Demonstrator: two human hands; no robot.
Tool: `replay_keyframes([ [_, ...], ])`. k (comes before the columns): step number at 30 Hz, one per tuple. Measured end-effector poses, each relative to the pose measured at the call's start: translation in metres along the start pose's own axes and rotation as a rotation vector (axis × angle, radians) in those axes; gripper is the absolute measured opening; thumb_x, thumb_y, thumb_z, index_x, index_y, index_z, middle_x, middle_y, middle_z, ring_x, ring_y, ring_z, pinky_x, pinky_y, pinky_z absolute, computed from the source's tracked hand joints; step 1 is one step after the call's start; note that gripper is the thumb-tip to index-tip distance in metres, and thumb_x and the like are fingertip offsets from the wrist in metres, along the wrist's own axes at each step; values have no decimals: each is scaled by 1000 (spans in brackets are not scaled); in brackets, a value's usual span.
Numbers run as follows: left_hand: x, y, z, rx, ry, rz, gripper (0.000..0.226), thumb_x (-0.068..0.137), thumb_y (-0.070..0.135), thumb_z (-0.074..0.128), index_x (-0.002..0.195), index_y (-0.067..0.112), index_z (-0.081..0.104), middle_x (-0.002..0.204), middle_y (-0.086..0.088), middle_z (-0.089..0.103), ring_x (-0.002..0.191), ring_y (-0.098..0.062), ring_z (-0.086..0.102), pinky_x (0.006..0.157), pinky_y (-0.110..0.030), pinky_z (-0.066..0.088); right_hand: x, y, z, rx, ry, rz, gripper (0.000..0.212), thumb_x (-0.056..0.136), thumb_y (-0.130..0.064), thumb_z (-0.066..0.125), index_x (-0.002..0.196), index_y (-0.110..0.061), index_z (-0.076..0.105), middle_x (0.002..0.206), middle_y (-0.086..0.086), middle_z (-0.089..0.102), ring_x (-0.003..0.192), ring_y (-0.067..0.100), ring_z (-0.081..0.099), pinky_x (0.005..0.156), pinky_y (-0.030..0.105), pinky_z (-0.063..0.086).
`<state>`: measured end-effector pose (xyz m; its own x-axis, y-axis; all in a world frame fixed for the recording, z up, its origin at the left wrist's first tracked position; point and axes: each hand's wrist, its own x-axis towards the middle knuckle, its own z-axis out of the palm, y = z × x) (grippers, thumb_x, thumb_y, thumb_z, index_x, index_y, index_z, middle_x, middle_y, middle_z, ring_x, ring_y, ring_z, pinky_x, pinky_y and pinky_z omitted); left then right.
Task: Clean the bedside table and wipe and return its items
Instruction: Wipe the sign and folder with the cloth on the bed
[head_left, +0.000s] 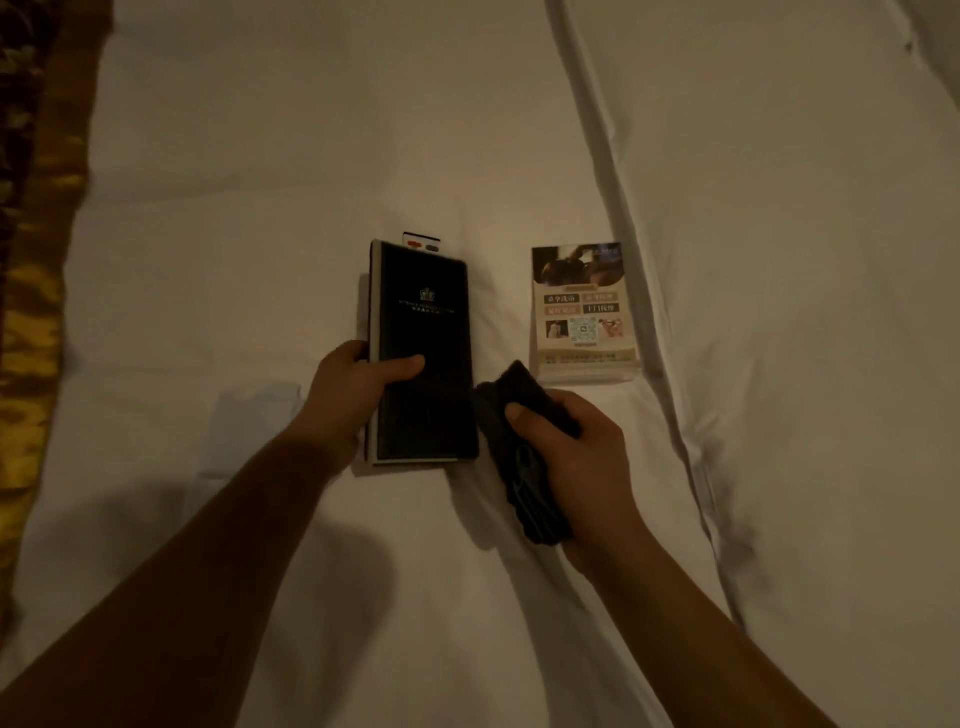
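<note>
A tall black folder (423, 322) with a small gold crest lies on the white bed sheet (260, 208). My left hand (353, 392) grips its left edge, thumb across the cover. A card with red and blue marks (422, 242) pokes out behind the folder's top. My right hand (576, 457) is closed on a dark cloth (519, 395), just right of the folder's lower edge. An acrylic stand with a printed leaflet and QR code (582, 312) rests on the sheet to the right.
A pale sheet of paper (249, 421) lies left of my left forearm. A gold-patterned bed runner (36, 291) runs down the left edge. A thick duvet fold (649, 312) rises on the right.
</note>
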<state>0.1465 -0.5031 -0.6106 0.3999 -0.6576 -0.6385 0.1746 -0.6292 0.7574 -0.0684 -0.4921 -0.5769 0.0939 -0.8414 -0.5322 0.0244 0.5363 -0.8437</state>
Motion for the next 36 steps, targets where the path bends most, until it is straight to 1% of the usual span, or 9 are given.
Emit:
replay_keyframes([
  [5,-38,-14,15,-317,-107,44,29,88,10,68,117,15,65,105,-13,76,90,-29,76,66,-36,61,-9,2,18,-399,-194,-360,16,89,-24,69,104,-29,69,98,-5,67,91,6,64,83,23,54],
  [10,-67,-29,15,-330,-128,83,41,93,38,60,130,20,60,116,-13,73,104,-32,72,82,-47,59,-14,16,13,-953,-243,-754,42,87,-52,57,122,-29,62,105,-4,52,83,8,56,67,20,50],
  [14,-88,-34,22,-259,-103,10,63,79,62,55,125,20,63,113,-8,75,98,-26,75,79,-44,62,20,-5,8,-986,-37,-634,34,92,-46,59,119,-26,64,98,-3,54,84,15,59,63,22,39],
  [16,-97,-37,26,-242,-103,-47,61,76,69,49,111,24,70,98,-1,79,83,-17,77,62,-31,62,32,-14,2,-954,85,-530,30,93,-44,58,118,-28,64,102,-1,59,90,12,57,60,19,30],
  [19,-106,-41,32,-327,-136,-127,57,72,70,46,89,25,77,80,-2,79,68,-18,76,47,-25,57,1,-5,7,-964,-4,-615,28,91,-44,58,118,-36,62,105,-6,61,86,5,53,67,5,29],
  [22,-110,-45,38,-324,-172,-108,54,68,68,50,83,25,81,82,-6,79,68,-20,76,48,-26,57,-28,3,17,-967,-174,-692,27,90,-41,57,116,-36,64,101,-6,56,80,8,57,70,15,46],
  [29,-111,-64,37,-114,-156,152,43,96,53,42,93,27,75,87,-2,77,77,-12,74,62,-16,55,44,-27,0,-805,103,-457,22,92,-30,64,110,-20,70,100,4,66,85,14,62,72,33,53],
  [33,-112,-74,41,-73,-168,118,35,107,30,36,108,18,69,94,1,77,84,-12,74,64,-17,55,3,-4,21,-808,-185,-564,22,87,-35,67,108,-31,71,95,-13,63,81,-8,53,72,5,41],
  [36,-115,-82,41,-53,-186,89,29,105,32,43,111,22,69,97,6,78,87,-9,74,68,-17,57,26,-4,24,-891,-152,-565,25,90,-36,64,111,-27,71,99,-1,68,88,12,62,73,28,51],
])
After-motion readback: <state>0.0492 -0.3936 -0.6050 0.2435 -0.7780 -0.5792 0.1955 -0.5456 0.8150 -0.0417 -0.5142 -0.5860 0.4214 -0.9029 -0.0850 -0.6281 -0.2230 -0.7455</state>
